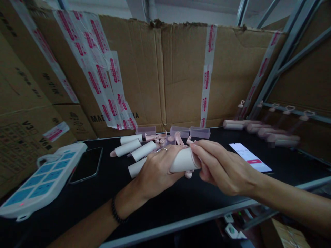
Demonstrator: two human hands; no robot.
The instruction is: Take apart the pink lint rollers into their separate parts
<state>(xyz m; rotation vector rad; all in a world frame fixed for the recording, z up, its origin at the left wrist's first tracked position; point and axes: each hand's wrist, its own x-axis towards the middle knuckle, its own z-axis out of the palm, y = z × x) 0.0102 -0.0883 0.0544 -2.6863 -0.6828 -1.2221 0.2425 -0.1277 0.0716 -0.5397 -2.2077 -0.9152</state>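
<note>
Above the black work surface, my left hand (157, 163) is wrapped round a white lint roller (183, 160), held nearly level. My right hand (222, 165) is closed at its right end, the fingers pressed against a pinkish rim there. Some of that end is hidden behind the fingers. Just left of my left hand lie several more white rolls (128, 147), one partly covered by the hand. Small pink plastic parts (178, 138) are spread behind my hands, and a rounded pink part (189, 174) shows beneath the held roller.
At the left are a power strip (49, 179) and a dark phone (87, 164). A lit phone (249, 157) lies at the right, before several pink rollers with loop-ended handles (281, 137). Clear plastic covers (200, 132) line the cardboard wall (181, 75). A metal rail (181, 225) edges the surface.
</note>
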